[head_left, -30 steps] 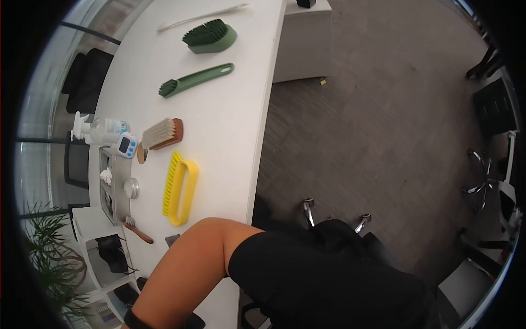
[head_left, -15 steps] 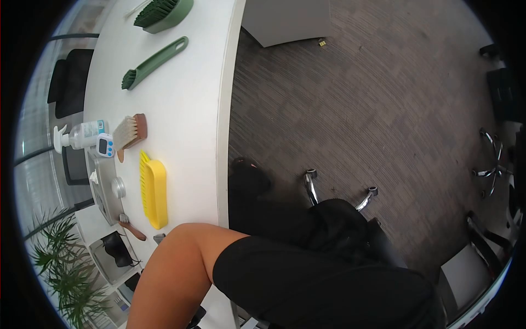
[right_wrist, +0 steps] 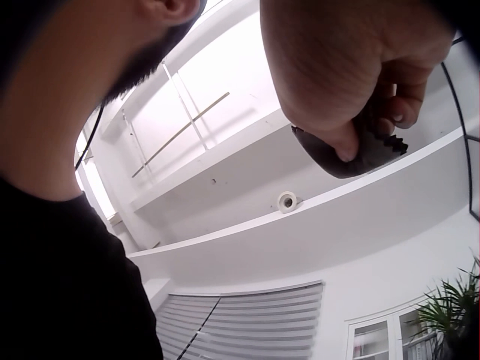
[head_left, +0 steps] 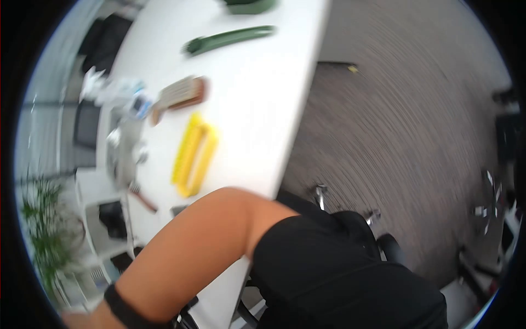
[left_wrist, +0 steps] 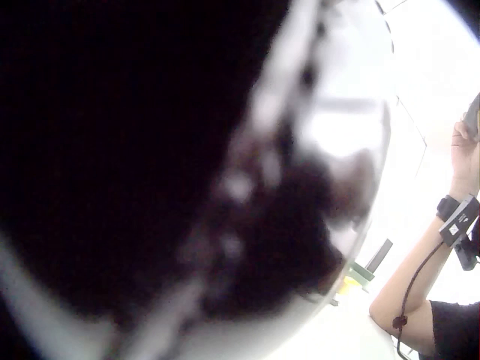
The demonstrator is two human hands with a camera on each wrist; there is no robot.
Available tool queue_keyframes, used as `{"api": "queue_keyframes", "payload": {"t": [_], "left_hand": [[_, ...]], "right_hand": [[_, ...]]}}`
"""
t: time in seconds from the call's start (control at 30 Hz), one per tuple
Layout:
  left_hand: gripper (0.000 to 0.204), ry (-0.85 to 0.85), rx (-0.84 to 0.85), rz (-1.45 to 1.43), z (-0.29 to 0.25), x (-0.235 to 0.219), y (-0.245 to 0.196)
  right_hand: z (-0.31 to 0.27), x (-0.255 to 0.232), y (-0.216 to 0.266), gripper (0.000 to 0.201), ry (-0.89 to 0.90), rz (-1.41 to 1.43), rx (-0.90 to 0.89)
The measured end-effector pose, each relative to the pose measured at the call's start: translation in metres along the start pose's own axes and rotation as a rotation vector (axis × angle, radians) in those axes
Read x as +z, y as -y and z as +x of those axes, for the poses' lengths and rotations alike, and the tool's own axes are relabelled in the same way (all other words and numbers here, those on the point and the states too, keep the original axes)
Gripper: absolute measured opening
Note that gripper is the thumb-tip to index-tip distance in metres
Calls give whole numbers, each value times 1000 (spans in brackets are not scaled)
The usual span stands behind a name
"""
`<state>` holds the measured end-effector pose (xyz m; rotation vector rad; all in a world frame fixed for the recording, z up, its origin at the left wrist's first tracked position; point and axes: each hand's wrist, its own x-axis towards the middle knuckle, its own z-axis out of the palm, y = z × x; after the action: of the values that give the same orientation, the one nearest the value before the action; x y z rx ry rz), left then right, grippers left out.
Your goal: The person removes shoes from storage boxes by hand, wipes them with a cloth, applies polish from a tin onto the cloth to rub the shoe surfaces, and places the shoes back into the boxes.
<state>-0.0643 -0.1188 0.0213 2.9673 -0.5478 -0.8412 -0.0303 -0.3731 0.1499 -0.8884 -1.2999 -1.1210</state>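
Note:
My right arm [head_left: 203, 241] crosses the lower head view, elbow bent over the white table [head_left: 252, 120], with a black band [head_left: 126, 310] at the wrist. In the right wrist view my right hand [right_wrist: 352, 75] is raised beside the head, fingers and thumb gripping a dark curved piece [right_wrist: 334, 157] with a toothed edge. The left wrist view shows the same raised hand [left_wrist: 463, 154] at its right edge. My left hand does not show; a blurred dark mass [left_wrist: 135, 150] fills most of its wrist view. Nearest the right elbow lies a yellow brush [head_left: 188, 151].
Further along the table lie a wooden brush [head_left: 182, 93], a green long-handled brush [head_left: 230, 38] and a green block brush [head_left: 252, 6]. A small wooden-handled brush [head_left: 143, 198], a spray bottle [head_left: 121, 90] and a tray [head_left: 126, 148] are towards the far side. Carpet [head_left: 394, 109] borders the table.
The head view has swung and blurred: the table and brushes now sit further right and mostly higher than half a second ago. More of my right forearm and its wristband shows.

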Motion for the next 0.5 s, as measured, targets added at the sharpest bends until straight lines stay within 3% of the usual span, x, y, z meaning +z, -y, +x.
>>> {"api": "queue_keyframes", "payload": {"t": [0.07,0.13,0.47,0.5], "left_hand": [[46,-111,-88,-73,-38,12,5],[47,-225,-164,-146,-69,28,4],[51,-692,-336,-352,-129,70,-11],[52,-715,-336,-356,-131,68,-11]], "right_hand": [[-1,85,-42,11,147,-202,5],[-19,8,-7,14,130,-33,115],[-36,10,11,8,301,-27,158],[-37,14,10,19,275,-23,146]]}}
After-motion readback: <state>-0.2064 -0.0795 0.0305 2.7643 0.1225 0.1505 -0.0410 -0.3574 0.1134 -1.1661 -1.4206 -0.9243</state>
